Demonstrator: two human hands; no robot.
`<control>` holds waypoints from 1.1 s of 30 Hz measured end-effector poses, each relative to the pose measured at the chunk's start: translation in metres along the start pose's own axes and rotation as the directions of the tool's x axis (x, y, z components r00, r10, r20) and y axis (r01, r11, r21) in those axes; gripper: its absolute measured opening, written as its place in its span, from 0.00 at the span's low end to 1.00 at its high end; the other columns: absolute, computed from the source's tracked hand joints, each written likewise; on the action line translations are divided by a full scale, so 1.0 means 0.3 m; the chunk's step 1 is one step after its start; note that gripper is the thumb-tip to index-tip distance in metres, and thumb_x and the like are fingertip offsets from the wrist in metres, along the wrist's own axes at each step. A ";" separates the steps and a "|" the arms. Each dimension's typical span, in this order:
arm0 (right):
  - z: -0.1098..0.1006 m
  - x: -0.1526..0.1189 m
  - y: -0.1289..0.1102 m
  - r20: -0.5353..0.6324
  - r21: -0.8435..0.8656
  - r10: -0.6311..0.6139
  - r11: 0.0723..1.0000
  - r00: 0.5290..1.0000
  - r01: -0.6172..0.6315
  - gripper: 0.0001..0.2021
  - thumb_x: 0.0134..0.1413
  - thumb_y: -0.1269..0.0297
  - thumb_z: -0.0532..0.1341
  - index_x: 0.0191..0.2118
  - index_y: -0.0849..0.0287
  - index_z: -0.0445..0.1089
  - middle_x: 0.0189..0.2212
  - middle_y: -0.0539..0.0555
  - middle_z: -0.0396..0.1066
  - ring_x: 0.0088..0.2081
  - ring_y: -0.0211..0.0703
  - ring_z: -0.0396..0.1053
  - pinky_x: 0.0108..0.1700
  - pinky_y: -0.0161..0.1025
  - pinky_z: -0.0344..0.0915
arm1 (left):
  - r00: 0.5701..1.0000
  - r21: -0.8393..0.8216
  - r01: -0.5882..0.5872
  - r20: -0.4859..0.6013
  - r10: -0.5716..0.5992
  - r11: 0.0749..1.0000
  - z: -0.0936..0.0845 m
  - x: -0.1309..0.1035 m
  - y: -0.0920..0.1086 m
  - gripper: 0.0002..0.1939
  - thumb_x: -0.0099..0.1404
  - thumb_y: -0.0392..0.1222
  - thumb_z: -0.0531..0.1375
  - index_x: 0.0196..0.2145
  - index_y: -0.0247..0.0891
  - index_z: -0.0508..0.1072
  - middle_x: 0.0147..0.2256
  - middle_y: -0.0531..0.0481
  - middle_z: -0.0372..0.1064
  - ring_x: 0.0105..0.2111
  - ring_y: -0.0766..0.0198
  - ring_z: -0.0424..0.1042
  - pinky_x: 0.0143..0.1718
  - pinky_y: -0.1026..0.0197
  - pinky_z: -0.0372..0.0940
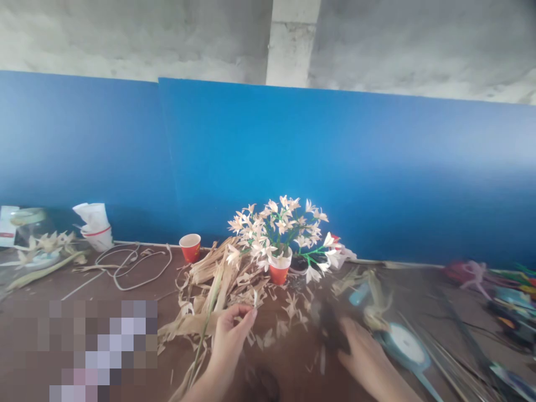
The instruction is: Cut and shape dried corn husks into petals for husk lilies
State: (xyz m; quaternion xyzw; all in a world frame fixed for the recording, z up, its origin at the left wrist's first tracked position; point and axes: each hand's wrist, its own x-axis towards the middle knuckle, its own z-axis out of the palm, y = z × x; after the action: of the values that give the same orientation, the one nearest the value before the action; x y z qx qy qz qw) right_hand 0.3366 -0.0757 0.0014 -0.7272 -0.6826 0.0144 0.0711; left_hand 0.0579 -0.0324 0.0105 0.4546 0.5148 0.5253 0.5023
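My left hand (pixel 237 329) is low in the centre, thumb and forefinger pinched on a small pale petal piece (pixel 255 299) that points upward. To the right, my right hand (pixel 359 349) is closed around a dark tool (pixel 330 326), blurred by motion. Loose pale petal pieces (pixel 288 306) lie on the brown table between and beyond the hands. Behind them, pale flowers (pixel 281 226) on green stems stand in a red and white paper cup (pixel 279 272). A heap of dried husks (pixel 226 273) spreads beyond and to the left of my left hand.
An orange-red cup (pixel 190 248), a white cable (pixel 125 273) and a white cup with paper (pixel 98 234) sit at the left. Right of my right hand are a ribbon spool (pixel 406 343), thin sticks and coloured clutter. A blue partition (pixel 259 145) rises behind the table (pixel 301 368).
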 end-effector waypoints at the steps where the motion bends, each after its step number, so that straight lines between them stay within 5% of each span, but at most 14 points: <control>1: -0.003 -0.007 -0.005 -0.010 -0.059 0.018 0.998 1.000 -0.019 0.19 0.41 0.77 0.55 0.43 0.64 0.64 0.42 0.64 0.69 0.44 0.56 0.68 0.40 0.44 0.62 | 1.000 0.001 0.007 -0.002 -0.007 1.000 0.001 -0.001 0.003 0.15 0.49 0.52 0.63 0.21 0.36 0.72 0.17 0.56 0.60 0.17 0.70 0.55 0.20 0.67 0.50; 6: -0.082 -0.013 -0.149 -0.110 -0.246 0.036 0.967 0.993 -0.062 0.10 0.41 0.78 0.55 0.31 0.59 0.69 0.34 0.60 0.70 0.41 0.58 0.66 0.40 0.48 0.56 | 0.999 0.023 0.005 -0.043 -0.004 1.000 -0.001 -0.001 0.009 0.14 0.48 0.52 0.63 0.22 0.36 0.73 0.18 0.55 0.64 0.19 0.69 0.59 0.21 0.67 0.53; 11: -0.083 0.039 -0.371 -0.071 0.124 -0.296 0.945 0.952 0.303 0.11 0.50 0.76 0.53 0.26 0.56 0.70 0.32 0.51 0.70 0.39 0.45 0.64 0.41 0.42 0.53 | 0.999 -0.027 -0.006 -0.032 0.005 1.000 -0.002 -0.005 0.012 0.14 0.49 0.52 0.63 0.22 0.36 0.73 0.18 0.55 0.64 0.18 0.70 0.59 0.20 0.68 0.53; 15: 0.006 0.069 -0.483 -0.073 0.145 -0.369 0.915 0.927 0.376 0.05 0.52 0.65 0.58 0.30 0.56 0.71 0.35 0.52 0.69 0.40 0.48 0.62 0.43 0.47 0.53 | 1.000 -0.076 -0.011 -0.027 0.009 0.997 0.000 -0.005 0.019 0.16 0.48 0.53 0.64 0.22 0.35 0.73 0.18 0.56 0.63 0.19 0.69 0.58 0.20 0.68 0.53; 19: 0.072 0.079 -0.518 -0.070 0.066 -0.300 0.950 0.951 0.304 0.10 0.49 0.58 0.59 0.34 0.59 0.71 0.35 0.56 0.68 0.41 0.53 0.62 0.46 0.53 0.52 | 0.999 -0.064 -0.023 -0.025 0.022 0.998 -0.002 0.001 0.017 0.14 0.49 0.51 0.63 0.23 0.35 0.73 0.19 0.55 0.64 0.20 0.69 0.59 0.22 0.67 0.54; 24: 0.077 0.082 -0.516 -0.131 0.065 -0.286 0.953 0.949 0.296 0.06 0.48 0.68 0.57 0.31 0.59 0.71 0.33 0.55 0.69 0.40 0.52 0.64 0.46 0.51 0.53 | 0.999 -0.051 -0.029 -0.029 0.028 0.998 -0.005 0.007 0.006 0.14 0.49 0.50 0.64 0.23 0.34 0.73 0.19 0.55 0.64 0.20 0.69 0.59 0.22 0.67 0.54; 27: 0.038 0.084 -0.507 -0.169 0.230 -0.225 0.938 0.959 0.261 0.06 0.47 0.73 0.56 0.26 0.58 0.69 0.28 0.52 0.70 0.36 0.47 0.66 0.44 0.46 0.55 | 0.999 -0.065 -0.020 -0.035 0.018 0.998 -0.003 0.005 0.004 0.14 0.49 0.50 0.64 0.22 0.34 0.73 0.18 0.56 0.63 0.18 0.71 0.57 0.20 0.68 0.53; 30: -0.008 0.089 -0.498 -0.091 0.566 -0.164 0.803 0.982 0.187 0.07 0.48 0.72 0.56 0.25 0.58 0.69 0.24 0.49 0.71 0.31 0.42 0.68 0.37 0.38 0.59 | 0.999 -0.072 -0.016 -0.030 0.014 0.997 -0.002 0.003 0.004 0.14 0.50 0.50 0.63 0.23 0.35 0.73 0.18 0.55 0.64 0.19 0.70 0.58 0.20 0.68 0.54; 33: -0.022 0.095 -0.489 0.043 0.835 -0.110 0.549 0.993 0.025 0.04 0.49 0.66 0.58 0.29 0.57 0.69 0.23 0.47 0.72 0.26 0.39 0.68 0.29 0.34 0.61 | 1.000 -0.060 -0.006 -0.015 0.005 0.998 -0.001 0.003 0.001 0.13 0.50 0.49 0.63 0.24 0.35 0.73 0.19 0.55 0.65 0.19 0.69 0.59 0.20 0.68 0.55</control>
State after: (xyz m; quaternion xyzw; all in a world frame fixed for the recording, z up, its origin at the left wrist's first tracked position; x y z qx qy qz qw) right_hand 0.1939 -0.0395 0.0281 -0.5787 -0.6242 0.3656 0.3766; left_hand 0.0575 -0.0314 0.0108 0.4369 0.5010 0.5454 0.5106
